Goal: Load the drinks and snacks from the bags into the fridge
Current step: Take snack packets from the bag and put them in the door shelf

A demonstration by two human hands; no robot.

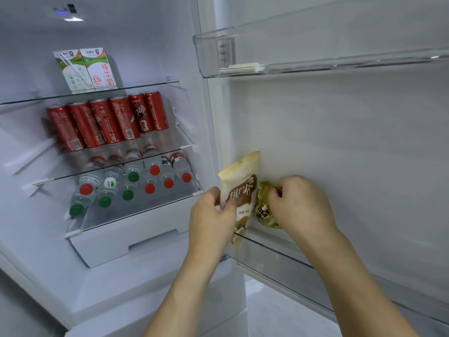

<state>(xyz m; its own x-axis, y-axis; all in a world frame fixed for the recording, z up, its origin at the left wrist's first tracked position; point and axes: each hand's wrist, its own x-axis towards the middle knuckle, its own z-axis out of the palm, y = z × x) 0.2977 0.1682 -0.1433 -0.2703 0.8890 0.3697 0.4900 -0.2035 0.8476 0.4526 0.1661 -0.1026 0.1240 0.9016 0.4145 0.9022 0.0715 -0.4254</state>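
Note:
The fridge stands open. My left hand (213,215) pinches a cream and brown snack pouch (241,183), which stands upright at the left end of the lower door shelf (274,261). Right beside it, my right hand (298,203) grips a gold foil snack packet (264,207) inside the same shelf. Both packets touch each other. Inside the fridge, two milk cartons (85,69) stand on the top glass shelf, several red cans (107,122) on the middle shelf, and several water bottles (131,183) with red and green caps lie on the lower shelf.
An empty clear upper door shelf (315,59) hangs above my hands. A white drawer (131,237) sits under the bottle shelf. The door's inner wall is bare between the two door shelves.

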